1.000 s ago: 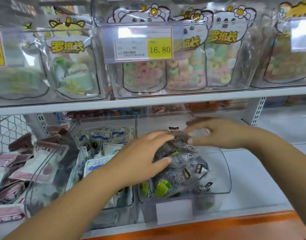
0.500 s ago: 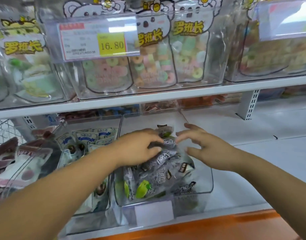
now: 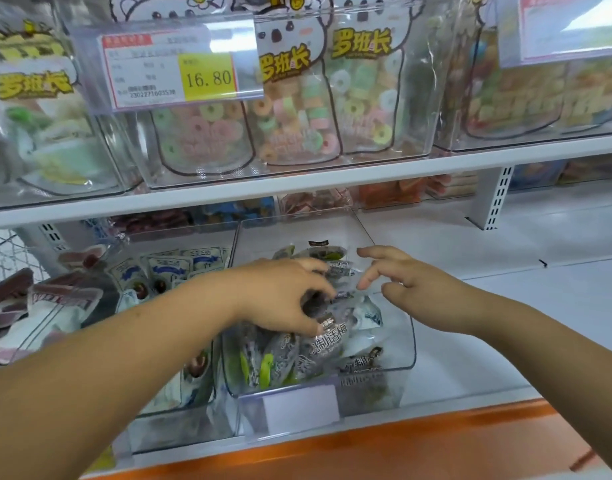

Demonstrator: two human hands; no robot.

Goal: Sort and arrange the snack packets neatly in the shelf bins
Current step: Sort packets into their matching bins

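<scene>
The lower shelf (image 3: 512, 317) carries a clear bin (image 3: 400, 341) heaped with grey snack packets (image 3: 318, 351). My left grip (image 3: 284, 296) curls over the top of the heap, seemingly clutching a packet. My right grip (image 3: 412, 289) hovers just beside it, fingers loose, holding nothing.

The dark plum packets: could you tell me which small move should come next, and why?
Probably press the open right hand in against the dark plum packets that the left hand grips, since they lie jumbled in the clear bin.
</scene>
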